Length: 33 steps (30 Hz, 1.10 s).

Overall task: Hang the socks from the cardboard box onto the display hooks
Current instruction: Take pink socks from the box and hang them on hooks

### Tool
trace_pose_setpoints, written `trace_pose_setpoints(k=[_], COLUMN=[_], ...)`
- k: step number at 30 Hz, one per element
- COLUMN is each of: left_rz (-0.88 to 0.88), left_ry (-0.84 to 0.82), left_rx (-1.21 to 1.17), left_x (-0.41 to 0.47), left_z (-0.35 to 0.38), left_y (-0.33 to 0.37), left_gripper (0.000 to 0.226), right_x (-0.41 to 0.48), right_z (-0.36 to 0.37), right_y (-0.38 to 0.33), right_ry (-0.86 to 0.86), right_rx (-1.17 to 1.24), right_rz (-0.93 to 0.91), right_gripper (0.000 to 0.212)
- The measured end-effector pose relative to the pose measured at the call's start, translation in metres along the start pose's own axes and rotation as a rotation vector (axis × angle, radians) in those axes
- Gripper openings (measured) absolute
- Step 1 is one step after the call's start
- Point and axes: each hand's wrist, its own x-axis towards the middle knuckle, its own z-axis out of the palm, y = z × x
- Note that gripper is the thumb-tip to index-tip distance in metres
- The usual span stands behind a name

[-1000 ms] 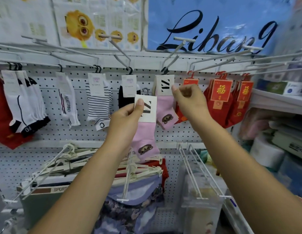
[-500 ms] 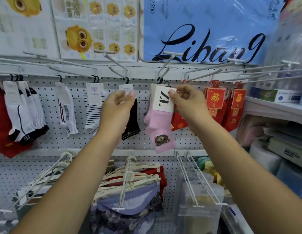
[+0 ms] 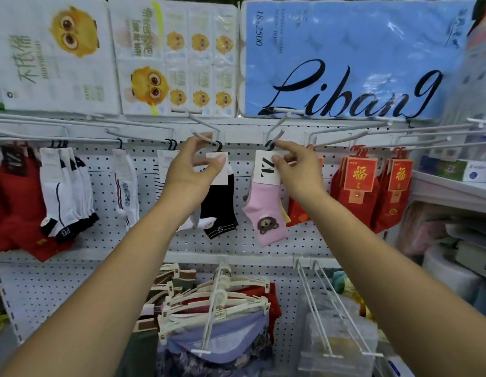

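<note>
Fingertips (image 3: 275, 158) of the right hand (image 3: 296, 170) pinched the pink sock (image 3: 266, 210) by its header card, black hanger loop at the display hook (image 3: 277, 136); the left hand (image 3: 190, 170) pinched the black sock's (image 3: 220, 208) card on the neighbouring hook. Head view only, no cardboard box visible. Risk: releasing before the loop seats fully would drop the pink sock.

The pink sock (image 3: 266, 210) is hung from a display hook (image 3: 275, 137) on the pegboard (image 3: 304, 240). Its card is pinched by the right hand (image 3: 296, 170). Left of the pink sock, the black sock (image 3: 220, 205) and its card are touched by the left hand (image 3: 192, 170). Red socks (image 3: 358, 191) are hung to its right.
</note>
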Motion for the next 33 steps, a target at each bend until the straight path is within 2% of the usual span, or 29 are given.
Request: trace_pose_setpoints(k=[5, 12, 15, 21, 26, 33], left_rz=[-0.024, -0.061, -0.078, -0.076, -0.089, -0.291], left_ry=[-0.040, -0.052, -0.022, -0.019, -0.030, 0.004], left_rx=[0.010, -0.005, 0.072, 0.265, 0.342, 0.536], left_x=[-0.002, -0.011, -0.030, -0.092, -0.158, -0.281], left_z=[-0.005, -0.006, -0.002, 0.006, 0.007, -0.032], left_y=[0.000, 0.006, 0.007, 0.000, -0.004, -0.030], left_gripper=[0.037, 0.043, 0.042, 0.047, 0.045, 0.045], right_x=[0.005, -0.012, -0.026, -0.081, -0.143, -0.255], right_z=[0.000, -0.009, -0.019, -0.044, -0.049, -0.026], right_y=[0.003, 0.012, 0.014, 0.019, 0.021, 0.017], right_ry=[-0.029, -0.123, -0.147, -0.241, -0.379, -0.669], right_rx=[-0.033, -0.086, -0.126, -0.174, -0.080, 0.027], right_rz=[-0.008, -0.007, 0.031, -0.070, -0.055, -0.007], right_gripper=[0.037, 0.056, 0.063, 0.058, 0.046, 0.049])
